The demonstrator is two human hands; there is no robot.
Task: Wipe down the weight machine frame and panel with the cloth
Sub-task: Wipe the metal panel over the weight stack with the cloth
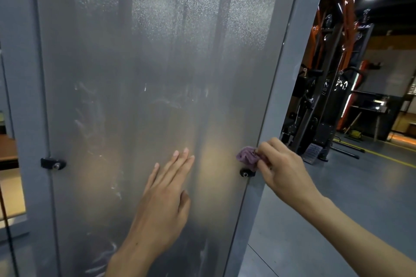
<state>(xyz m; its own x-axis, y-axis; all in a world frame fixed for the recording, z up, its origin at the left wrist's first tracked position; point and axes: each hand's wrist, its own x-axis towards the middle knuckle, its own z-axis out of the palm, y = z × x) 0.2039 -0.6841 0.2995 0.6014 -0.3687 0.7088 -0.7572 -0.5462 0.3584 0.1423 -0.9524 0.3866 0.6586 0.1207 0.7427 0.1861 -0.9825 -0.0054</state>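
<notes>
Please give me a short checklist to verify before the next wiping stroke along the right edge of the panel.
1. Cloth held in right hand: ok.
2. Cloth touches the panel edge beside the frame: ok.
3. Left hand flat on the panel, apart from the cloth: ok.
4. Black clip just under the cloth, may catch it: not ok.
5. Cloth damp enough: cannot tell.
6. Smears on panel's left part remain: not ok.

I'm looking into a gym. At right of the frame stands an orange-and-black weight rig (pixel 337 56) with cables and pulleys, on a grey floor (pixel 371 177) marked with yellow lines. A grey machine frame (pixel 290 56) with a frosted panel (pixel 157 51) fills the left and centre.
</notes>
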